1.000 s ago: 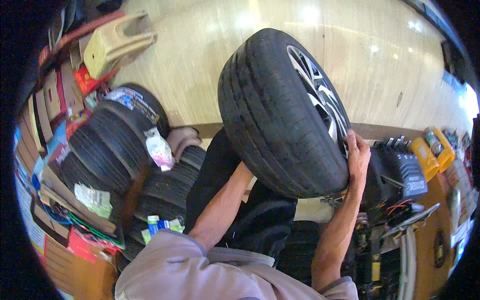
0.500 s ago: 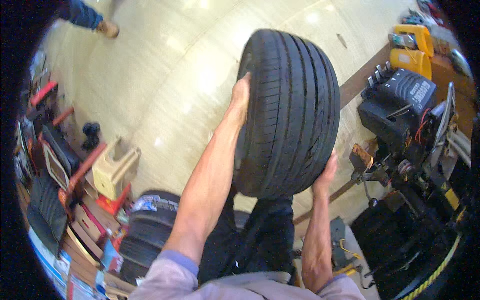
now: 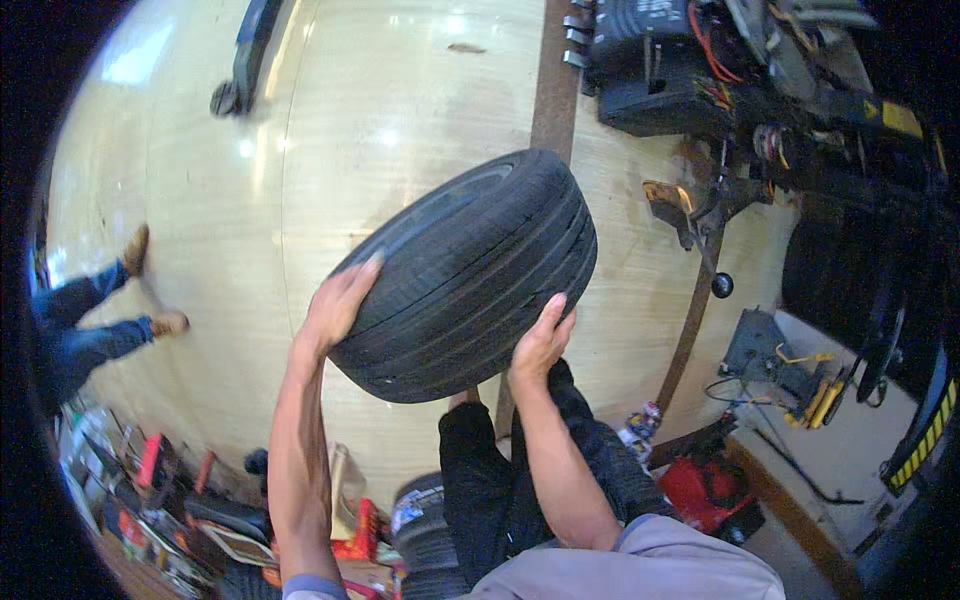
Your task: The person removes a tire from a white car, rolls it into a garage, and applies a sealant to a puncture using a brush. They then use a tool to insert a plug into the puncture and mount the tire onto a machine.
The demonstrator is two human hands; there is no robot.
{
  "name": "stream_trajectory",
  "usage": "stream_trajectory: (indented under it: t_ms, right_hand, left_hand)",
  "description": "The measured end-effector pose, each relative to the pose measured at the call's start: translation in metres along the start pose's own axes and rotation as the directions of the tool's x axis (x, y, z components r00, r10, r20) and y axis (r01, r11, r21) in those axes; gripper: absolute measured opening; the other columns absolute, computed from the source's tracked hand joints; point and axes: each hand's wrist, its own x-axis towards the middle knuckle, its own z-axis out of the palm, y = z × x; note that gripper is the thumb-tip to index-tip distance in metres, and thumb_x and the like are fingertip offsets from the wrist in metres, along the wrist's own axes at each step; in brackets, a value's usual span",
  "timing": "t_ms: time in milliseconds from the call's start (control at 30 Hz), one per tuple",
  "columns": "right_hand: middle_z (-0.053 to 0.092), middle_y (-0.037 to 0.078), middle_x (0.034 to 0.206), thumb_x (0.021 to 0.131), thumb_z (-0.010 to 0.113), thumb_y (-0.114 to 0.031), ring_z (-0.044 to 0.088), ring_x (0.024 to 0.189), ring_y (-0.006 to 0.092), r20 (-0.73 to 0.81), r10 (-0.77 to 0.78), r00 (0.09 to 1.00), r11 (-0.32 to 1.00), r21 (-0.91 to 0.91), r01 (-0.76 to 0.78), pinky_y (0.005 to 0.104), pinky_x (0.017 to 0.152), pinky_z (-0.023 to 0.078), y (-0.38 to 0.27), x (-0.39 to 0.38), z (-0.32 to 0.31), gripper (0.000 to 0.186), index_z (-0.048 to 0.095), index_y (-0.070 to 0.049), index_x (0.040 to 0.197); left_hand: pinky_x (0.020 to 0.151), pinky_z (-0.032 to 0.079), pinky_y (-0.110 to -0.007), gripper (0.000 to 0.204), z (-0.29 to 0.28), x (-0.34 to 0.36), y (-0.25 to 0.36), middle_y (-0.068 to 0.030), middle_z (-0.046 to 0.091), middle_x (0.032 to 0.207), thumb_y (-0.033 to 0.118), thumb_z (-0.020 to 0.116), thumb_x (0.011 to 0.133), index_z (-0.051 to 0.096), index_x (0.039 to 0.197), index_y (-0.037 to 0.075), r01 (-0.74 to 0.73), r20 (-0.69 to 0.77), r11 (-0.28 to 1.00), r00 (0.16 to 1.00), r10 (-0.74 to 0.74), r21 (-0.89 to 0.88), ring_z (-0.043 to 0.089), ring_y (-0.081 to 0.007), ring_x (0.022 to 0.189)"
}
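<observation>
A black car tyre (image 3: 470,280) is held in front of my legs, tilted, its sidewall facing up and to the far left. My left hand (image 3: 342,300) grips its left end, fingers lying over the sidewall edge. At the near right, my right hand (image 3: 542,342) presses against the grooved tread, thumb up and the other fingers partly hidden. Both hands are closed on this one tyre. Whether its lower side touches the floor is hidden.
A black machine (image 3: 660,90) with a pedal stands at the right. Behind my legs is a stack of tyres (image 3: 425,540). A person in blue jeans (image 3: 95,345) is at the left. Stools and tools clutter the lower left; a red object (image 3: 700,495) lies at lower right.
The view has turned right toward the machine. The tyre has tipped from nearly upright to a slant, its sidewall now showing more. Both hands have kept hold of it.
</observation>
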Motion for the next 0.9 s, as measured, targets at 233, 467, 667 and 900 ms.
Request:
stream_trajectory:
  t_ms: [233, 467, 667, 900]
  right_hand:
    - [0.062, 0.028, 0.140, 0.099, 0.054, -0.067, 0.060, 0.129, 0.0382, 0.122, 0.340, 0.932, 0.933, 0.084, -0.351, 0.0455, 0.111, 0.043, -0.027, 0.246, 0.004, 0.087, 0.060, 0.012, 0.135]
    - [0.051, 0.024, 0.154, 0.100, 0.058, -0.063, 0.052, 0.139, 0.0354, 0.062, 0.242, 0.968, 0.917, 0.310, -0.249, 0.0424, 0.116, 0.039, -0.037, 0.256, -0.021, 0.090, 0.039, 0.003, 0.157]
    - [0.046, 0.027, 0.157, 0.099, 0.056, -0.066, 0.049, 0.141, 0.0413, -0.100, 0.322, 0.941, 0.933, 0.203, -0.297, 0.0441, 0.117, 0.039, -0.107, 0.270, -0.028, 0.096, 0.031, 0.003, 0.161]
    - [0.059, 0.020, 0.144, 0.102, 0.056, -0.062, 0.057, 0.132, 0.0318, 0.123, 0.349, 0.929, 0.797, 0.483, -0.363, 0.0418, 0.110, 0.045, -0.099, 0.390, -0.062, 0.080, 0.049, 0.001, 0.150]
  left_hand:
    - [0.115, 0.040, -0.048, 0.072, 0.044, 0.042, 0.047, -0.0248, 0.060, 0.139, 0.037, 0.070, 0.087, 0.053, 0.147, 0.001, -0.336, -0.323, 0.901, 0.851, 0.415, 0.273, 0.055, -0.0413, 0.131]
    - [0.097, 0.052, -0.049, 0.071, 0.114, 0.121, 0.230, -0.0262, 0.069, 0.119, 0.056, 0.068, 0.093, 0.060, 0.138, 0.002, -0.246, -0.304, 0.836, 0.851, 0.428, 0.490, 0.067, -0.0436, 0.110]
    - [0.102, 0.052, -0.049, 0.088, 0.163, 0.207, 0.372, -0.0289, 0.067, 0.126, 0.069, 0.056, 0.096, 0.054, 0.142, -0.006, -0.200, -0.135, 0.804, 0.935, 0.327, 0.560, 0.065, -0.0442, 0.118]
    - [0.103, 0.052, -0.051, 0.104, 0.207, 0.291, 0.441, -0.0347, 0.060, 0.134, 0.074, 0.054, 0.094, 0.036, 0.157, -0.006, -0.386, 0.124, 0.758, 0.916, 0.381, 0.526, 0.063, -0.0476, 0.121]
